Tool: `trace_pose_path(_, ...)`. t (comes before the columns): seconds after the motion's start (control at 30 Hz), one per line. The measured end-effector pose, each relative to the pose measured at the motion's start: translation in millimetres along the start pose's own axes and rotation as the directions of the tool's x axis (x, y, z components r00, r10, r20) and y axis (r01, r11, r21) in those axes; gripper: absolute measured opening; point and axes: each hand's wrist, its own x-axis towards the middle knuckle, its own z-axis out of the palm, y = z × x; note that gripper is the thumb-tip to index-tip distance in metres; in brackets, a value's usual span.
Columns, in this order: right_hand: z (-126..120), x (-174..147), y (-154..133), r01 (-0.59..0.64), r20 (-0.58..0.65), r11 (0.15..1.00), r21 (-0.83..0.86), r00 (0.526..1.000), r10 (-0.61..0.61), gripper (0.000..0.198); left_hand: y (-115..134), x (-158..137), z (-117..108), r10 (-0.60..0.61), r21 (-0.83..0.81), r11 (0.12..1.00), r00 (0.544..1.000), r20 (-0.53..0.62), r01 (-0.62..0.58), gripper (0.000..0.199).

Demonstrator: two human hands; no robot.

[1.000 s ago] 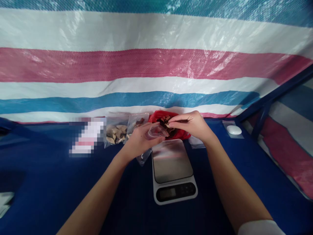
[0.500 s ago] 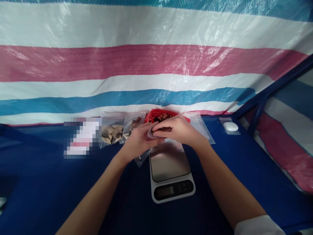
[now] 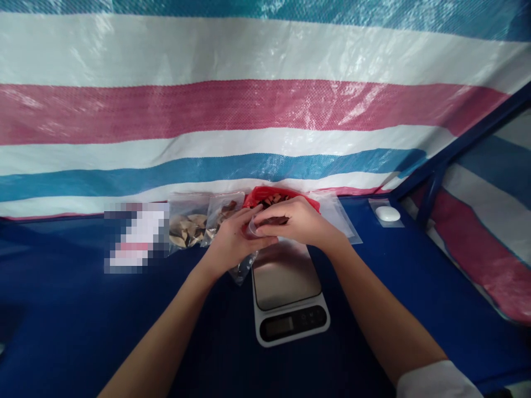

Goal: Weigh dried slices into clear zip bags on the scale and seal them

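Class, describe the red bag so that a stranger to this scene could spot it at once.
Find the striped sheet behind the blue table. At the sheet's foot, just beyond the right hand, sits an open bag of brown pieces. It is red, unlike the clear bags beside it.

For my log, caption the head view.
Left hand holds clear plastic beside right hand; red plastic bag behind, white rectangular scale nearer.

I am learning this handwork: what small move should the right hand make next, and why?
Perhaps the right hand should loosen its fingers at the clear container: they reach its rim, and the left hand holds it. Whether they pinch anything is hidden.
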Motion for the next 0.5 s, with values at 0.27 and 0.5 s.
trace_pose_path(0.27,-17,-8,10,-0.075,-0.053,0.994,0.084,0.995,0.079,0.019,3,2,-4,-0.019,-0.042,0.999,1.000,0.021,0.020,0.045)
trace_pose_path(0.5,-25,-10,32,-0.225,0.086,0.943,-0.246,0.964,0.252,0.015,0,-1,-13,-0.168,-0.073,0.983,0.986,-0.021,0.166,0.063)
